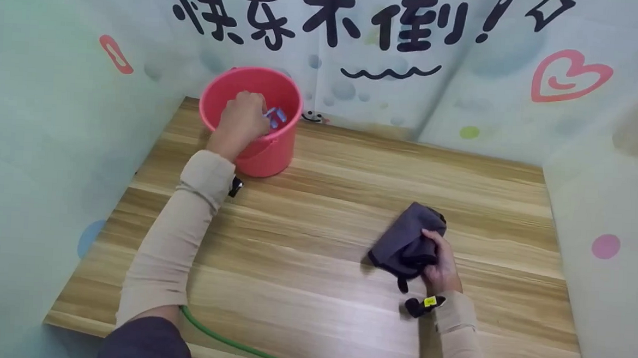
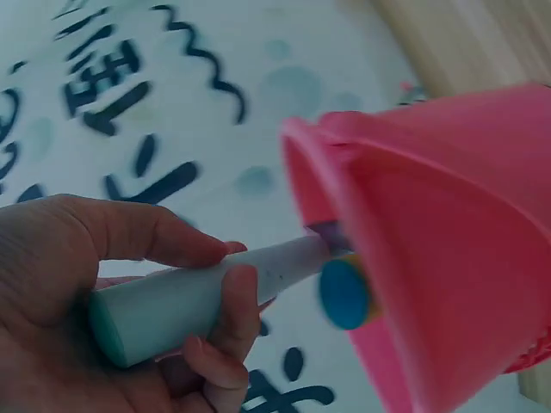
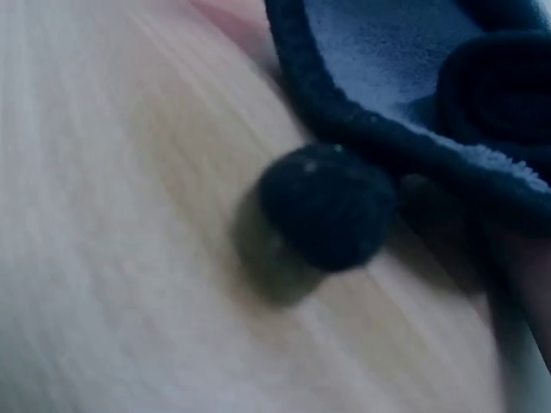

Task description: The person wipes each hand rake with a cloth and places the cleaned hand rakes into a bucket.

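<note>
My left hand (image 1: 246, 115) reaches over the near rim into a pink bucket (image 1: 265, 157). In the left wrist view, its thumb and fingers hold a pale green tapered handle (image 2: 172, 305). The handle's narrow end points into the bucket, and its far tip is hidden by the rim, so its kind is unclear. My right hand (image 1: 442, 264) grips a folded grey cloth (image 1: 403, 235) with black edging, low over the right part of the table. Close up in the right wrist view, the cloth (image 3: 379, 56) shows a fuzzy inner face.
Blue and whitish pieces (image 1: 276, 117) lie in the bucket, and a round blue end (image 2: 343, 292) shows at its mouth. A green cord (image 1: 234, 345) crosses the near edge of the wooden table (image 1: 304, 244). Printed fabric walls (image 1: 356, 102) enclose the back and sides.
</note>
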